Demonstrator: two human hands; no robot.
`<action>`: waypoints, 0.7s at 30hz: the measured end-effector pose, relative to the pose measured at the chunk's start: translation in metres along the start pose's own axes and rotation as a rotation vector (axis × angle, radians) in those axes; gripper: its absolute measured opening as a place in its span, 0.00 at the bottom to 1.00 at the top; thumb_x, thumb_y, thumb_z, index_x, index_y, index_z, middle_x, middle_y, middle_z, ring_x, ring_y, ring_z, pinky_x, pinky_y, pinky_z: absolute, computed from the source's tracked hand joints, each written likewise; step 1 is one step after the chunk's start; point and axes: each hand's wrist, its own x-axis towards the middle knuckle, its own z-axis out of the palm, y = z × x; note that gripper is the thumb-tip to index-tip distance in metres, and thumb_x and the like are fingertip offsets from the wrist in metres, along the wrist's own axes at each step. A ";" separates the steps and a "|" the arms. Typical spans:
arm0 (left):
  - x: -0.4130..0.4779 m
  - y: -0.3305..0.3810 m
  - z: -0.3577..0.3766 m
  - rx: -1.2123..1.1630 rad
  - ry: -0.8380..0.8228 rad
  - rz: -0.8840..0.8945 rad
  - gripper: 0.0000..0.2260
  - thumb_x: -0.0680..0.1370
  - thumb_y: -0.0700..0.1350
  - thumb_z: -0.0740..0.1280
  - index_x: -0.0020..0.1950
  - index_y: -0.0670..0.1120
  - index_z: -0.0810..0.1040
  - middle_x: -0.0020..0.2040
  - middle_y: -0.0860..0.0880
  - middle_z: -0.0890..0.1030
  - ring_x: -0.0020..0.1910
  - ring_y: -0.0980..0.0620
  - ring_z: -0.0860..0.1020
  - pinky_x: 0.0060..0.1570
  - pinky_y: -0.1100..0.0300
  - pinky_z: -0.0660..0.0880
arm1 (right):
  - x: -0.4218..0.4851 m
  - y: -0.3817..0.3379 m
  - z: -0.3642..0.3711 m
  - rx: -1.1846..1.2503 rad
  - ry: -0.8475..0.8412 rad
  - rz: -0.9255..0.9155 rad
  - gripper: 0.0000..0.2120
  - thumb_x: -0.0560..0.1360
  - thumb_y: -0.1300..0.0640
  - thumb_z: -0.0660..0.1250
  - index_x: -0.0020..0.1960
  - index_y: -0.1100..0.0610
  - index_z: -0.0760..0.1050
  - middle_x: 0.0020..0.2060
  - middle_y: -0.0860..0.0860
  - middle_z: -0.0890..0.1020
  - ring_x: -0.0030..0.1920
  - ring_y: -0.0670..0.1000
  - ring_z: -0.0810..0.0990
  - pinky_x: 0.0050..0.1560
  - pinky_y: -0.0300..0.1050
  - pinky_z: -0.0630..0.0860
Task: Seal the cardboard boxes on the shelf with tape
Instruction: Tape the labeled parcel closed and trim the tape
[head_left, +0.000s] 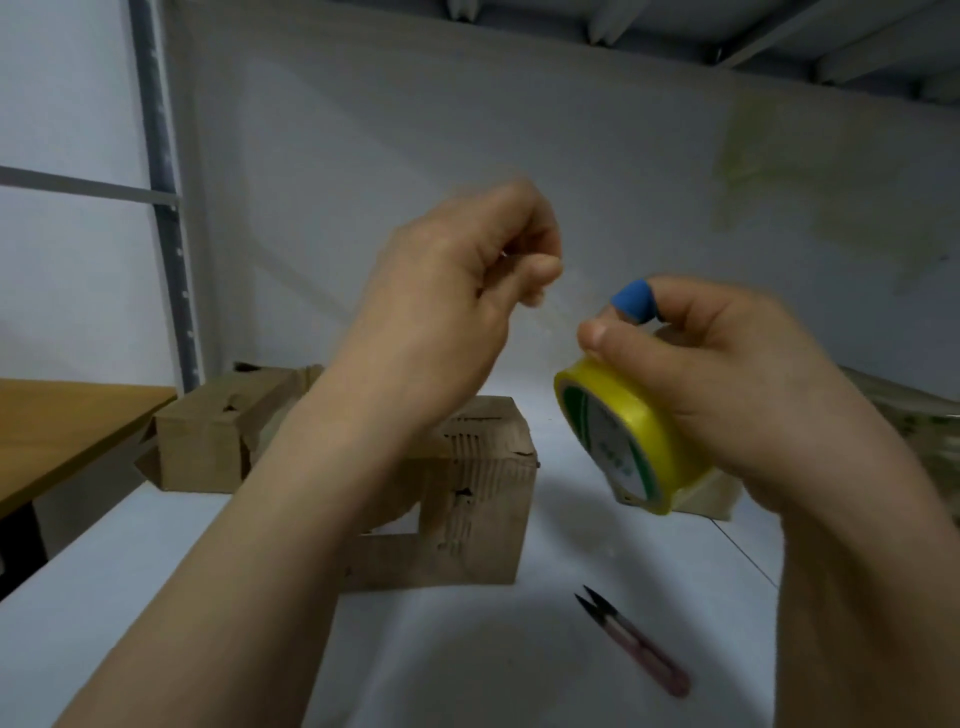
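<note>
left hand (457, 280): we are pinching the tape end (563, 316).
right hand (727, 374): we are gripping the roll (628, 431).
progress: boxes (483, 493) appearing unsealed.

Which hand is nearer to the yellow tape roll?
Right. The right hand grips the yellow tape roll from above; the left hand is up and left of it, apart, its fingers pinching a faint tape end drawn off the roll.

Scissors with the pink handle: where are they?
The scissors lie lower right in the head view, on the white shelf, just right of the nearest cardboard box.
</note>
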 end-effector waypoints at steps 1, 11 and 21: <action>0.003 0.001 0.001 -0.031 -0.018 -0.005 0.01 0.80 0.41 0.68 0.48 0.45 0.78 0.41 0.52 0.81 0.43 0.55 0.81 0.46 0.54 0.79 | -0.003 0.001 0.000 0.028 0.012 0.020 0.09 0.72 0.38 0.69 0.47 0.42 0.80 0.39 0.55 0.84 0.39 0.59 0.83 0.45 0.62 0.81; -0.002 -0.007 0.005 -0.278 -0.343 -0.484 0.15 0.75 0.32 0.71 0.56 0.49 0.82 0.39 0.46 0.82 0.40 0.55 0.82 0.47 0.65 0.80 | -0.033 0.030 0.041 0.310 -0.038 0.212 0.08 0.77 0.43 0.67 0.47 0.45 0.80 0.39 0.51 0.84 0.39 0.54 0.85 0.49 0.60 0.83; -0.007 -0.029 0.009 -0.173 -0.533 -0.564 0.14 0.77 0.29 0.64 0.50 0.49 0.77 0.36 0.50 0.82 0.42 0.53 0.83 0.50 0.57 0.79 | -0.060 0.037 0.082 0.472 -0.114 0.297 0.16 0.67 0.28 0.64 0.51 0.32 0.71 0.39 0.40 0.82 0.44 0.47 0.84 0.50 0.50 0.82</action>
